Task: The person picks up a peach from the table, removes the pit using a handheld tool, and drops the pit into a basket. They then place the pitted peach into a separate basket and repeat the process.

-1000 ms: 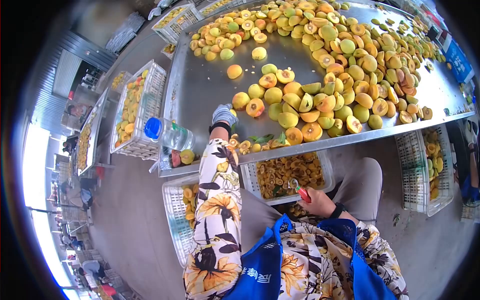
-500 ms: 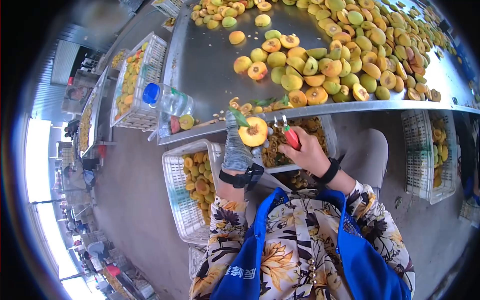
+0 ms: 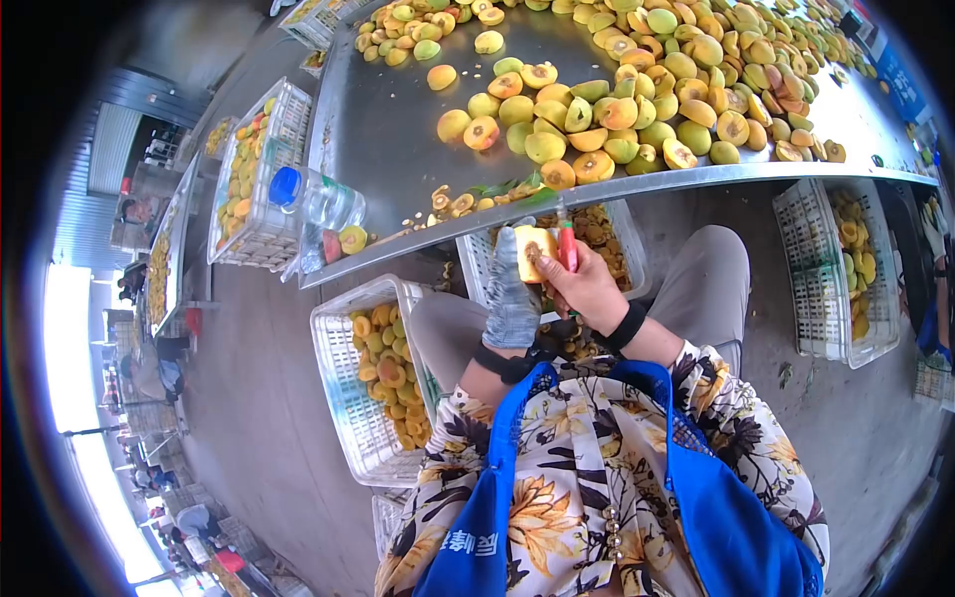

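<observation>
My left hand (image 3: 512, 298), in a grey glove, holds a yellow peach half (image 3: 535, 253) with its cut face turned toward my right hand. My right hand (image 3: 589, 289) is bare and closed round a red-handled tool (image 3: 568, 246), its thumb against the peach half. The tool's metal end points up toward the table edge. Under both hands stands a white crate (image 3: 476, 261) with pits and scraps. Many cut peach halves (image 3: 545, 146) lie on the metal table (image 3: 398, 119) in front.
A bottle with a blue cap (image 3: 333, 202) lies at the table's left corner. Crates of fruit stand at lower left (image 3: 343, 398), upper left (image 3: 286, 139) and right (image 3: 824, 289). Other people are far off at left; a co-worker's arm (image 3: 935, 239) shows at the right edge.
Both hands have come together lower down, and the peach half has tilted toward my right hand. The red tool now stands upright beside it. The camera view has shifted slightly.
</observation>
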